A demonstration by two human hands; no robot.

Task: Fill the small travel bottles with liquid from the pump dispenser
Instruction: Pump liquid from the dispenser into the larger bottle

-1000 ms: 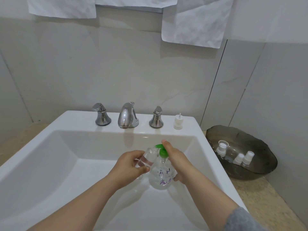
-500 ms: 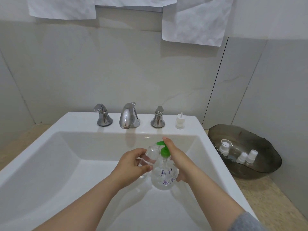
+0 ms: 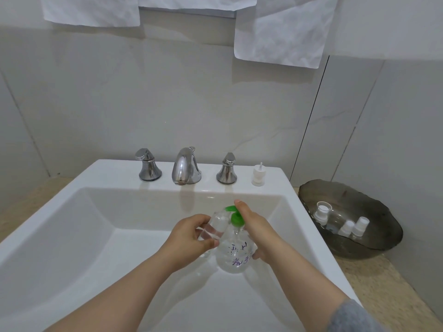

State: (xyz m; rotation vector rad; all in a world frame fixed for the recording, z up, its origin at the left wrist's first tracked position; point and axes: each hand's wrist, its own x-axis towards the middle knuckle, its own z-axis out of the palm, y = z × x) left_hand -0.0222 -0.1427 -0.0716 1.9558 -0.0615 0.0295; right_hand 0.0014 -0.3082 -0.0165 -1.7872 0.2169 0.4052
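**Both hands busy over the basin, filling under way**

Closed around a small clear bottle (image 3: 214,228), the left hand (image 3: 189,238) holds it tilted with its mouth up against the green spout of the pump dispenser (image 3: 236,250). I see the right hand (image 3: 255,232) wrapped round the dispenser's far side, its forefinger lying on top of the green pump head (image 3: 236,218). Both are held above the white sink (image 3: 153,178), well forward of the tap (image 3: 185,166).

I judge this to be the middle of filling one bottle. A white cap (image 3: 258,175) with a thin tube standing up from it sits on the sink ledge just beside the right-hand tap handle; it may belong to the bottle in hand, though I cannot confirm that. In the dark bowl (image 3: 383,245) on the counter to the right stand three more small bottles (image 3: 346,224), one with its mouth open and two capped. Whether they are already filled or waiting, I cannot tell.

Much is hard to read. The bottle in hand is clear and so is the liquid, so its level escapes me. I cannot see whether liquid is flowing, nor whether the forefinger is pressing or merely resting. The dispenser's far side and the right thumb are hidden, and the purple writing on it is illegible.
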